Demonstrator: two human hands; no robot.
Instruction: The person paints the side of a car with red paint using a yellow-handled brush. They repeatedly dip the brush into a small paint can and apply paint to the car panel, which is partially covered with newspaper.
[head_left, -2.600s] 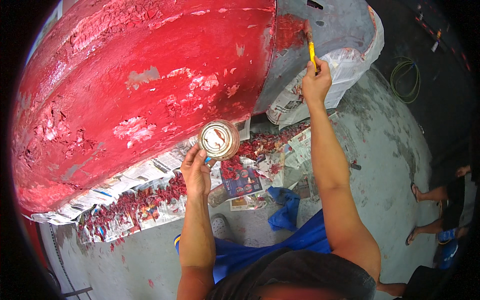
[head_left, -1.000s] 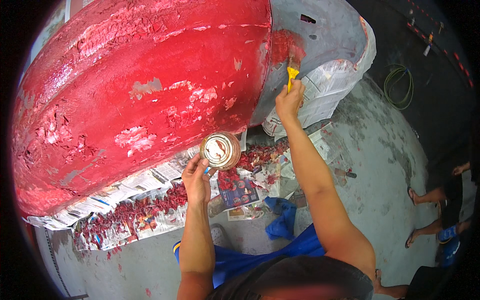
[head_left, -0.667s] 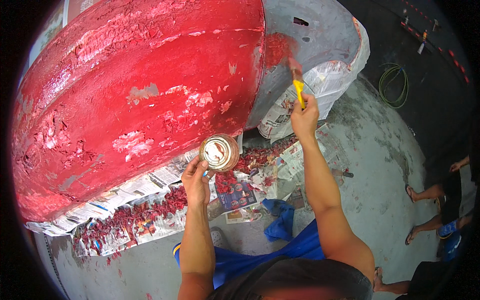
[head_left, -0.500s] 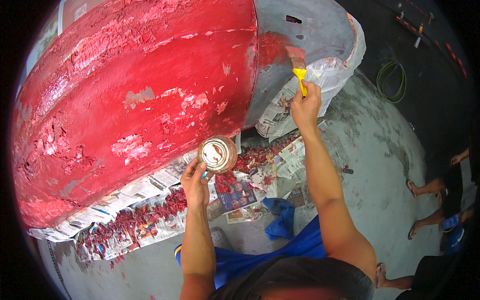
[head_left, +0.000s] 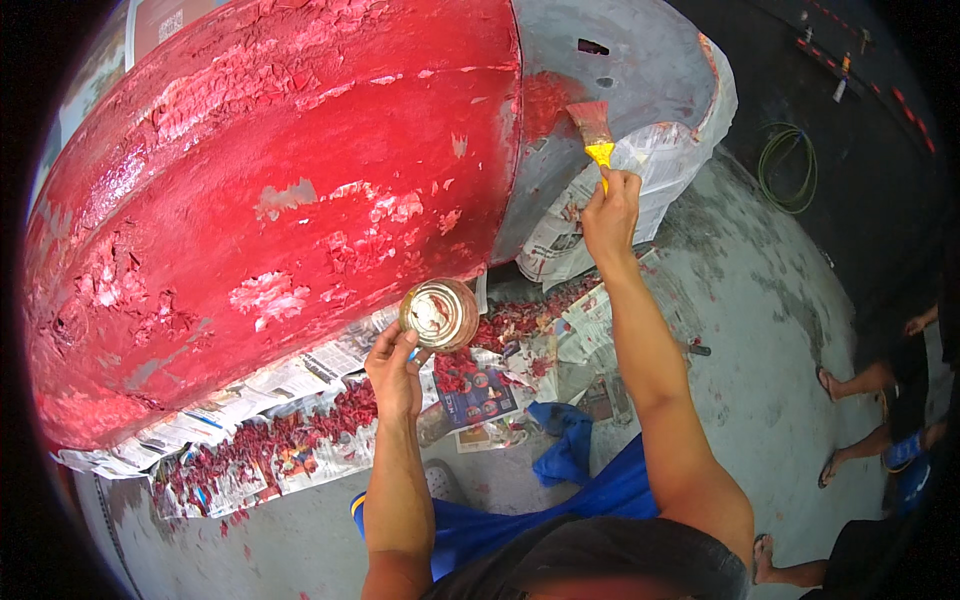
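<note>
Right hand (head_left: 612, 215): fingers clenched on yellow-handled brush (head_left: 598, 145), upper centre. Left hand (head_left: 395, 368): fingers grasping round container (head_left: 440, 313), centre. Grey panel (head_left: 650, 60), upper right: red coat (head_left: 546, 98) mainly at left edge; remainder appears largely uncoated.

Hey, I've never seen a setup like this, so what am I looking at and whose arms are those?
No machine here: they're one person's bare arms, seen from above by a wide fisheye camera on their head, which bends straight edges. The left hand holds a round container; the right hand holds a yellow-handled brush. Ahead is a curved red surface with peeling paint, next to a grey section. Below, newspaper and red flakes lie on the floor.
</note>
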